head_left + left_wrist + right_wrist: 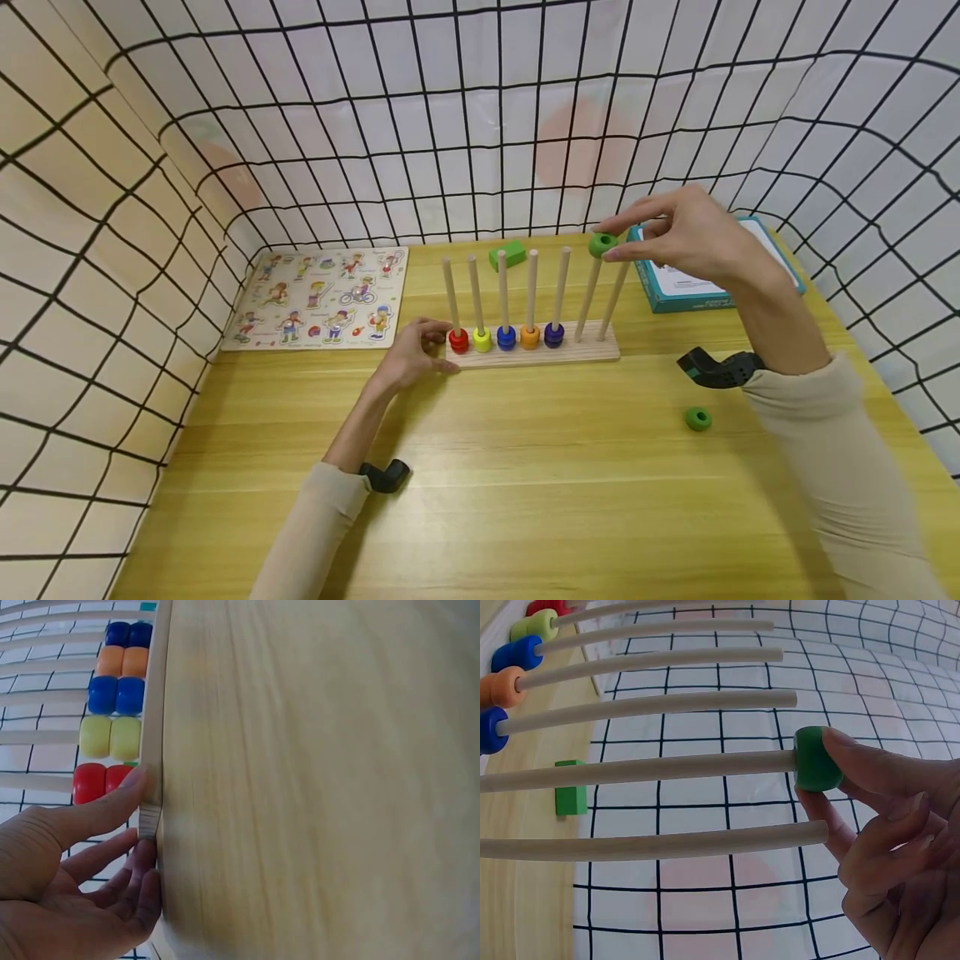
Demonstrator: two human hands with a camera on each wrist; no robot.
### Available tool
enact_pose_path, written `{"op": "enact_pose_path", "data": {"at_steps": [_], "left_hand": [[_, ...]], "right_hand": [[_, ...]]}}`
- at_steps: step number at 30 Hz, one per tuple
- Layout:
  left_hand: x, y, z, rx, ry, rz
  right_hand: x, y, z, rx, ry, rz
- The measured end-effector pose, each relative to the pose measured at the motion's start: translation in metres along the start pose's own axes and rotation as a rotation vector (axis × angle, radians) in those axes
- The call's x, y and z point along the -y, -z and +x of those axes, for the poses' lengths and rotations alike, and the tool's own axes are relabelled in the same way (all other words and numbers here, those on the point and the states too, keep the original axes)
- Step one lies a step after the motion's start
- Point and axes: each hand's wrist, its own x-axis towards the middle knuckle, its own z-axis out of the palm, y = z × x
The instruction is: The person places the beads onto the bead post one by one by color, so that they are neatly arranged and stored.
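Observation:
A wooden peg stand [536, 357] has a row of several upright pegs. At its left end, my left hand [412, 353] grips the base, thumb along the front edge. Five pegs carry beads in pairs: red [459, 341], yellow [482, 339], blue [506, 337], orange [529, 337] and dark blue [554, 336]. The two rightmost pegs are bare along their shafts. Between thumb and forefinger, my right hand [693, 233] pinches a green bead [817, 759] at the tip of the second peg from the right. Another green bead [698, 418] lies on the table at right.
Behind the stand lies a green block [507, 255]. A picture puzzle board [315, 297] is at the left, and a teal-edged box [678, 305] sits under the right hand's side. Black-gridded white walls [420, 133] enclose the yellow wooden table [480, 500].

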Motion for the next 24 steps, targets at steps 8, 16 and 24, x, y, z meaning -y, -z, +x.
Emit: {"op": "enact_pose_path", "data": {"at_steps": [8,16,24], "left_hand": [[-0.0016,-0.0012,-0.0004,0.002,0.018,-0.01],[-0.0012,-0.0029,0.0008,0.008,0.014,-0.005],[-0.0016,-0.0001,-0.0009,0.003,-0.003,0.013]], "right_hand": [[-0.0021,-0.0022,0.0018,0.027,-0.024,0.018],[-0.0051,-0.004,0.0006,0.036,-0.01,0.037],[-0.0082,-0.0037,-0.0054,0.003,0.017,0.057]]}}
